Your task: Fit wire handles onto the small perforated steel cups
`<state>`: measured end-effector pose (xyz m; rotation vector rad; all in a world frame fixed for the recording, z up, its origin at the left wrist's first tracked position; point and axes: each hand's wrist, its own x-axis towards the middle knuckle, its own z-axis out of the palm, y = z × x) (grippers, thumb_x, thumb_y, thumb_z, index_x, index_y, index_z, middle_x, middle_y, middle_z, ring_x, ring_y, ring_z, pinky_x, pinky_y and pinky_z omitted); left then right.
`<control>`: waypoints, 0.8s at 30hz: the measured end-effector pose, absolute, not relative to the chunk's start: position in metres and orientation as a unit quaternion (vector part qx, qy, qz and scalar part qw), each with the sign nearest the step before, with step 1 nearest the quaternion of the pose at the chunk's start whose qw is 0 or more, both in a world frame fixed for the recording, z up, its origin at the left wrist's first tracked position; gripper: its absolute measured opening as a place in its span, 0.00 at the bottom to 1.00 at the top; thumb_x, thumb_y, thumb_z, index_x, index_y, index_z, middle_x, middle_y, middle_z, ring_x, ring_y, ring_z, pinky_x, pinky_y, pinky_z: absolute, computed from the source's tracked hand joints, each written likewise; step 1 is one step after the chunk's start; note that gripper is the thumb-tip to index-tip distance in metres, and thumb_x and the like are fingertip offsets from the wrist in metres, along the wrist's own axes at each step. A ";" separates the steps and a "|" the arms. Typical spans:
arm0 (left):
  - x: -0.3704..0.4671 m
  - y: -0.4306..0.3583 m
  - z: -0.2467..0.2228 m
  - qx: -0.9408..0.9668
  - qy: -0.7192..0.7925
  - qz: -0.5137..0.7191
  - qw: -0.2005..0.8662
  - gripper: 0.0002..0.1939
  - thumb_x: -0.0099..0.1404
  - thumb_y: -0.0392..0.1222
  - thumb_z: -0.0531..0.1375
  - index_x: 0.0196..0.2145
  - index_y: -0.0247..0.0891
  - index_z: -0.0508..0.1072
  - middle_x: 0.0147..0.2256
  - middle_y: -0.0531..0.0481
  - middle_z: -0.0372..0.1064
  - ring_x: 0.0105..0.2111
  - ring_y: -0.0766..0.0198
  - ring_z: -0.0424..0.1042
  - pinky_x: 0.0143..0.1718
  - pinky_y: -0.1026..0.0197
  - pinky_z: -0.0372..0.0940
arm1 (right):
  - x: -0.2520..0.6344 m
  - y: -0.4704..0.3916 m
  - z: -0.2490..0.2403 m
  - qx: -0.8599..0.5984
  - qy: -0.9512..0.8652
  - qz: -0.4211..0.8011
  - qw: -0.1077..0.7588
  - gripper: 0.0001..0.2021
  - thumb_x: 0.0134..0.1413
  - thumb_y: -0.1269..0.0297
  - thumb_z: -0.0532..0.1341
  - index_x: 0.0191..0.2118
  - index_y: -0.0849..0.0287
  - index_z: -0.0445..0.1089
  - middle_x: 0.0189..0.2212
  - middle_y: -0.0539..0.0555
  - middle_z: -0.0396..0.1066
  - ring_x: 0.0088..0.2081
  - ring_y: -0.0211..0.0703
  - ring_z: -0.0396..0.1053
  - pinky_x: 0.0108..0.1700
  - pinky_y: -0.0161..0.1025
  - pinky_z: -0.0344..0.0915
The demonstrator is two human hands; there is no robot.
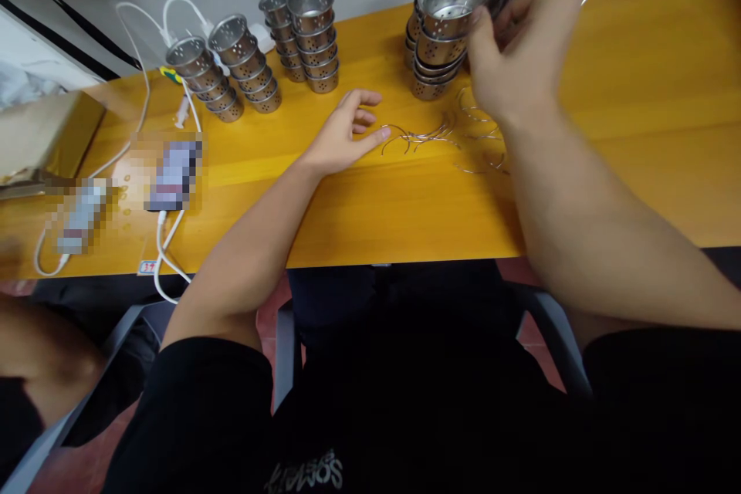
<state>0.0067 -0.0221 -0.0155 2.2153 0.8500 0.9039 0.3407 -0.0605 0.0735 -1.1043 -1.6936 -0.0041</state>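
My right hand (529, 31) is at the upper right, its thumb against the right side of a perforated metal cup (455, 8) at the top of a stack. Its fingers curl around behind that side and are partly hidden. Below this cup, more nested metal cups (431, 85) stand on the table, with others close behind. My left hand (347, 135) rests on the table with fingers loosely bent and thumb apart, holding nothing. Right by its thumb tip lie several thin curved wires (425, 137), with more scattered near my right forearm.
Several stacks of similar cups (312, 38) stand at the back left of the wooden table (370, 224). Two blurred phones (174, 174) with white cables (159, 247) lie at left. A box (52, 135) sits at the far left. Another person's arm (46, 347) shows at lower left.
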 end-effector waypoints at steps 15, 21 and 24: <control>0.003 -0.015 -0.014 0.834 0.324 0.368 0.255 0.33 0.86 0.73 0.73 0.75 0.56 0.75 0.79 0.40 0.72 0.74 0.41 0.82 0.68 0.40 0.86 | 0.299 -0.106 0.085 -0.429 -0.789 0.131 0.419 0.12 0.78 0.47 0.76 0.52 0.48 0.87 0.43 0.59 0.88 0.38 0.53 0.77 0.47 0.54 0.76; -0.005 -0.011 -0.003 0.808 0.371 0.388 0.242 0.40 0.77 0.79 0.78 0.73 0.60 0.76 0.88 0.39 0.62 0.77 0.35 0.78 0.72 0.32 0.84 | 0.299 -0.104 0.078 -0.418 -0.833 0.189 0.310 0.07 0.79 0.57 0.77 0.55 0.50 0.89 0.52 0.60 0.91 0.41 0.53 0.81 0.53 0.55 0.80; -0.009 -0.014 0.010 0.801 0.391 0.391 0.231 0.41 0.75 0.83 0.75 0.74 0.62 0.74 0.88 0.40 0.61 0.82 0.31 0.74 0.76 0.26 0.81 | 0.294 -0.105 0.074 -0.415 -0.836 0.208 0.291 0.09 0.84 0.53 0.74 0.56 0.50 0.90 0.48 0.59 0.91 0.43 0.56 0.83 0.55 0.57 0.81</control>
